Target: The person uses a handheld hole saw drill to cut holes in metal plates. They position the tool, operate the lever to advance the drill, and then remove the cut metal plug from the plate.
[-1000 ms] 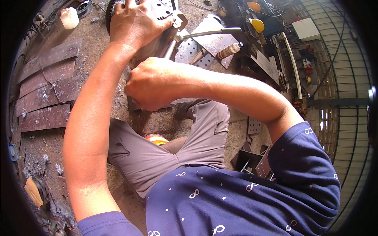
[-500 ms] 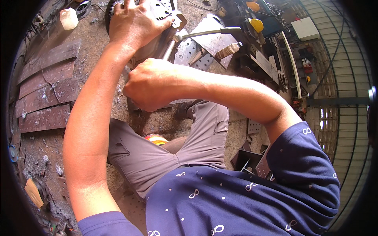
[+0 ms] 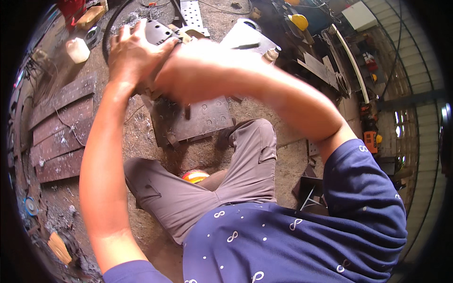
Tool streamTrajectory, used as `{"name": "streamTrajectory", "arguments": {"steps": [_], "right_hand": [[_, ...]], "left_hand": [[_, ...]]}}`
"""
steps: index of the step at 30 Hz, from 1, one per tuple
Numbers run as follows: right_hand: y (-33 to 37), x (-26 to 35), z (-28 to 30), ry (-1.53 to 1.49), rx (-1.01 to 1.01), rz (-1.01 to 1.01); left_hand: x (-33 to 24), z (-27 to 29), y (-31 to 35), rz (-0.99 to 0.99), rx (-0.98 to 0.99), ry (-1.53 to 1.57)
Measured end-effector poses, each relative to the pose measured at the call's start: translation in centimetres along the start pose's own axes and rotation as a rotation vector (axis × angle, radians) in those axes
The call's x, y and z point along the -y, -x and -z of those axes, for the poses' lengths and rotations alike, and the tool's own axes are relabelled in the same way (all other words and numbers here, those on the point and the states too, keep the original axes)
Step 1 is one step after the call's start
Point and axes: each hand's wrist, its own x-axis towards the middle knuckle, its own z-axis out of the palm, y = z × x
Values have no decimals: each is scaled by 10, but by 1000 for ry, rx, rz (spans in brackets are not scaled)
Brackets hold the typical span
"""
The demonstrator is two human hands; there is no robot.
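Observation:
My left hand (image 3: 132, 55) lies with spread fingers on the dark, slotted housing (image 3: 158, 33) of a machine that looks like a portable drill. My right hand (image 3: 181, 75) is smeared by motion but closed in a fist, close beside the left thumb. It appears to grip a lever handle of the machine, mostly hidden by the fist. A second handle with a black grip (image 3: 246, 46) sticks out beyond my right forearm. Under my hands lies a dark steel plate (image 3: 212, 118) with round marks.
Several long steel plates (image 3: 63, 127) lie at the left with metal shavings. A white plastic container (image 3: 77, 50) stands at the far left. A bottle (image 3: 271, 54) is beside a pale metal sheet (image 3: 236, 34). A yellow helmet (image 3: 298, 21) lies at the far right.
The view has shifted, so more of the steel plate shows below my hands. My right fist has moved up toward the left hand, and the black-gripped handle has swung.

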Motion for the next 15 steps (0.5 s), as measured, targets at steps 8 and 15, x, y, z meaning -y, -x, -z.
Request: {"name": "streamTrajectory", "arguments": {"steps": [8,15], "right_hand": [[92,-224,-141,516,-471,-402],[22,-179,-317,-263,-574,-675]], "left_hand": [[-18,15,-27,-46,-43,6],[-20,34,-36,-91,-100,-8]]}}
